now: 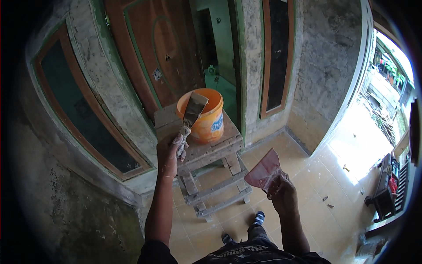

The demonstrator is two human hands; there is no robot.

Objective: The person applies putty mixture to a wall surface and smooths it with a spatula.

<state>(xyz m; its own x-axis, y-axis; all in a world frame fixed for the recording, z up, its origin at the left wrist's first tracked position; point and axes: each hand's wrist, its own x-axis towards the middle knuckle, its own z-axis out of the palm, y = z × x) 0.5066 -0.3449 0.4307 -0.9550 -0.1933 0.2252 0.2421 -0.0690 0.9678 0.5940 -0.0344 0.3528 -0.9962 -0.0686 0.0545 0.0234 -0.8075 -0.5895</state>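
Observation:
My left hand [178,144] is closed round the handle of a putty knife [194,108], its broad blade raised in front of the bucket's opening. Pale filler clings to the blade's tip and to my fingers. Behind the blade an orange plastic bucket [210,125] stands upright on a wooden step stool [220,148]; its contents are mostly hidden. To the right, my right hand [283,193] grips a wide reddish scraper [266,169], blade pointing up and left, apart from the stool. Its surface looks smeared.
Ahead are a brown wooden door [162,48] and an open doorway. Patchy plastered walls [327,66] hold narrow framed windows [83,110]. Tan floor tiles [307,189] carry small scraps. A dark bench-like piece [387,189] stands at the right, near the bright opening outside.

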